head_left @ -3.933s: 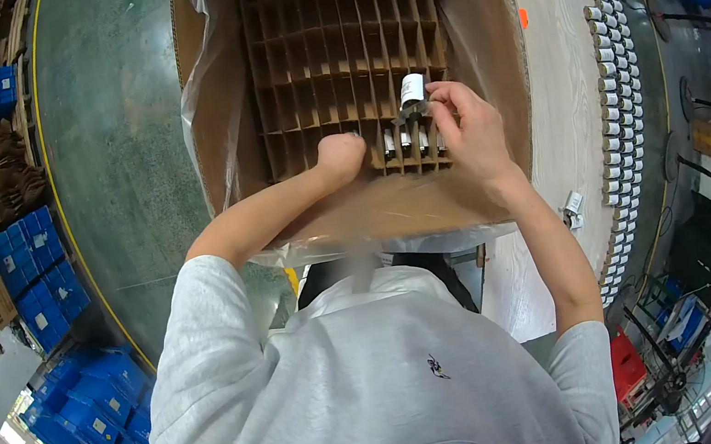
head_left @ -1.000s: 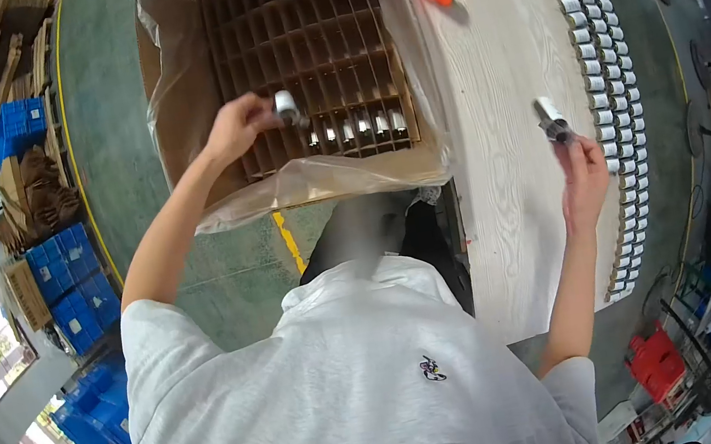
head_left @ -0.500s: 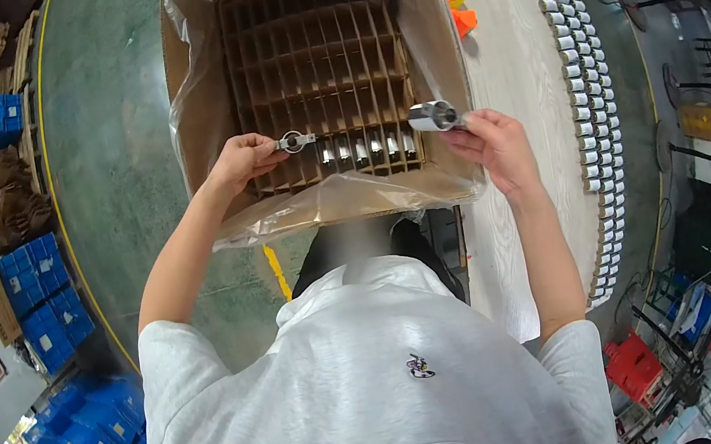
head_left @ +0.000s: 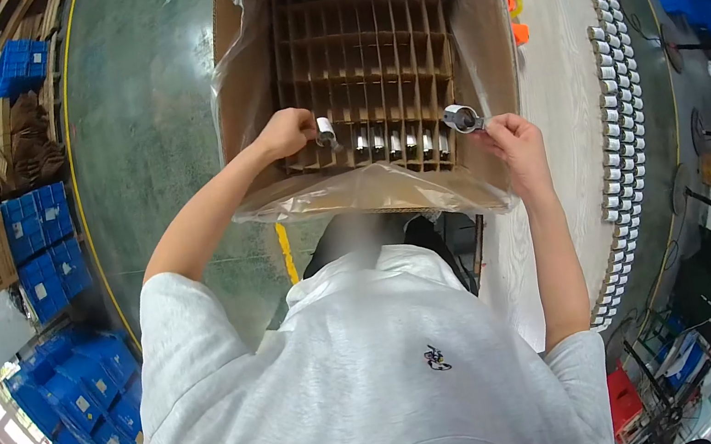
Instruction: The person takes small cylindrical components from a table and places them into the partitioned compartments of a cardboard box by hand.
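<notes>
Carton stands at top centre of the head view. A second ago the right hand was over the table, near the rows of parts; now it is at the carton's right side, so the work seems to centre on the divider grid. The left-hand part, ring-up half a second ago, now shows its white side. It is just beyond the fingertips of the left hand, which grasp it over the grid, left of the seated parts. The right hand's fingers pinch the right-hand part at its near end, its ring facing upward, just ahead of the fingertips
</notes>
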Action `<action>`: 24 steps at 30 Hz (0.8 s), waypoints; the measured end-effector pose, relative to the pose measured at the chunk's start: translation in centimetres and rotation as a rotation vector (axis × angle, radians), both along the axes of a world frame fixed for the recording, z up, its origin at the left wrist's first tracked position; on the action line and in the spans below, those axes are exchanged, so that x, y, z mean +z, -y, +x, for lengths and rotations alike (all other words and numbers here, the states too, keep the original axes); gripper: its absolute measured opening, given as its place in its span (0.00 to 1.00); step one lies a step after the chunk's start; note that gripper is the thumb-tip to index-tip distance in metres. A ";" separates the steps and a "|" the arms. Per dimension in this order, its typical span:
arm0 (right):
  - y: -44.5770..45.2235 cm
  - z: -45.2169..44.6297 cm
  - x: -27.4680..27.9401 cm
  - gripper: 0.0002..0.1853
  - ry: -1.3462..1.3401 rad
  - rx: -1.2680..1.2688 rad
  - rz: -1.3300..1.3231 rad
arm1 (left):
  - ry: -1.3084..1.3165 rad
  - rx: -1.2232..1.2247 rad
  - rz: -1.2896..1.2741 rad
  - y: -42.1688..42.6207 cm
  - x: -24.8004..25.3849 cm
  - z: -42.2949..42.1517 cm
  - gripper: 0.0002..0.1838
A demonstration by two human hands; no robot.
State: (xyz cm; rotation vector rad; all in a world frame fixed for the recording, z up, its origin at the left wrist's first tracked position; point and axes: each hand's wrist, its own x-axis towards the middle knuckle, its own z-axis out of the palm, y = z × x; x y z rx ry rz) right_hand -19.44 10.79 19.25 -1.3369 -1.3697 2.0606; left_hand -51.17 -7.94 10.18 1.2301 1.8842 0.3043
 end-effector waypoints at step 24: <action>2.2 -7.2 -3.3 0.08 0.260 0.398 0.525 | -0.501 -0.637 -0.266 0.1 -6.6 4.9 0.09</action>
